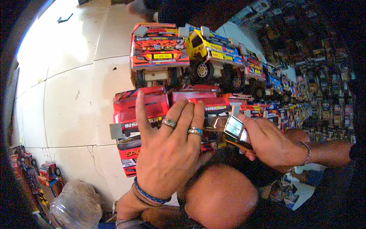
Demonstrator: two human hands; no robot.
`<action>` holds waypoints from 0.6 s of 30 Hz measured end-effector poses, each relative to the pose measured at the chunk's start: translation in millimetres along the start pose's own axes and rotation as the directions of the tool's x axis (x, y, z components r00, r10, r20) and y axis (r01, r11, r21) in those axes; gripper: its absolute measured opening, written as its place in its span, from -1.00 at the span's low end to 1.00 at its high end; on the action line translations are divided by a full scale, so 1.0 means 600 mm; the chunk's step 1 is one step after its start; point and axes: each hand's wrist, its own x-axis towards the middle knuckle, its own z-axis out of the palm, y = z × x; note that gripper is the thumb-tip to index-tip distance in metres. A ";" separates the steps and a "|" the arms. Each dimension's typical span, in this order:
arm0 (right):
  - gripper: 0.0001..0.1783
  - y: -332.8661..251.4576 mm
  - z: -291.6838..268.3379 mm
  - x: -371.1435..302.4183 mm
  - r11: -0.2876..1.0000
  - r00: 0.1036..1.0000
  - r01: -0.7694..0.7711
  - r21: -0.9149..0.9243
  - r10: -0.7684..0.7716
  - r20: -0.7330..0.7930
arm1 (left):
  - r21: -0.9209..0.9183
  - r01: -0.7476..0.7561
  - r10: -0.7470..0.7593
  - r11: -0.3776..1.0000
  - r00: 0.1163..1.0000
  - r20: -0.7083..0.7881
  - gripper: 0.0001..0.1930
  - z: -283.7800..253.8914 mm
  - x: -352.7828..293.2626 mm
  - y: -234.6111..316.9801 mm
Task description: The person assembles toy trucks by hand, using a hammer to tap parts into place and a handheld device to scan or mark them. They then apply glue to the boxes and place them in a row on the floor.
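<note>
My left hand (167,149) lies palm down over a red toy truck (143,105), its fingers stretched out and one spread apart from the others. Two rings and a blue bracelet show on it. At its right, my right hand (267,141) is closed around a shiny silver rectangular metal piece (234,128) with an orange-brown edge below. What kind of tool it is I cannot make out. A glossy brownish strip (215,122) shows between this piece and my left hand. Another red truck (198,93) stands beside the first, partly hidden by my fingers.
Beyond stand an orange-red toy truck (160,49) and a yellow-blue one (217,47), heading a long row of trucks to the right. Pale floor tiles (72,95) spread at left. More toy trucks (49,171) and a clear plastic bag (78,202) lie lower left. My bare knee (221,194) is in front.
</note>
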 end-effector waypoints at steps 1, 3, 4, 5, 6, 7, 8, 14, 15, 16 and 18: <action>-0.61 0.003 0.008 -0.005 0.994 0.993 0.064 -0.086 -0.073 -0.098 | -0.006 0.007 -0.007 1.000 1.000 0.000 0.03 0.001 0.000 0.002; -0.58 0.009 0.020 -0.013 0.978 0.975 0.108 -0.179 -0.139 -0.175 | -0.005 0.016 -0.016 1.000 1.000 0.009 0.02 0.002 0.002 0.002; -0.57 0.013 0.025 -0.016 0.978 0.978 0.101 -0.184 -0.131 -0.162 | -0.012 0.015 -0.015 1.000 1.000 0.013 0.00 0.001 0.002 0.002; -0.56 0.016 0.028 -0.018 0.978 0.981 0.092 -0.188 -0.121 -0.148 | -0.008 0.004 -0.004 1.000 1.000 0.007 0.00 0.002 0.002 0.002; -0.62 0.017 0.032 -0.022 0.975 0.976 0.080 -0.207 -0.118 -0.181 | 0.002 0.003 -0.003 1.000 1.000 0.011 -0.01 0.003 0.001 0.002; -0.69 0.014 0.037 -0.025 0.972 0.970 0.066 -0.225 -0.115 -0.214 | 0.018 -0.002 0.001 1.000 1.000 0.013 -0.01 0.004 0.000 0.001; -0.73 0.017 0.038 -0.026 0.982 0.974 0.055 -0.183 -0.093 -0.206 | 0.029 -0.008 0.008 1.000 1.000 0.009 -0.01 0.007 0.001 0.000; -0.80 0.010 0.032 -0.006 0.996 0.987 0.030 -0.080 -0.042 -0.155 | 0.028 -0.014 0.013 1.000 1.000 0.026 0.01 0.004 -0.003 0.002; -0.79 0.009 0.023 -0.001 0.999 0.994 0.017 -0.045 -0.022 -0.111 | 0.033 -0.015 0.014 0.999 0.999 0.037 0.01 0.001 -0.002 0.002; -0.79 0.008 0.011 0.004 0.997 0.997 -0.042 0.057 0.045 -0.056 | 0.007 -0.029 0.029 1.000 0.999 0.016 -0.10 -0.001 0.001 0.003; -0.60 -0.001 -0.023 -0.004 0.949 0.984 -0.174 0.263 0.158 0.080 | 0.009 -0.026 0.026 1.000 1.000 0.009 -0.10 -0.003 0.006 0.005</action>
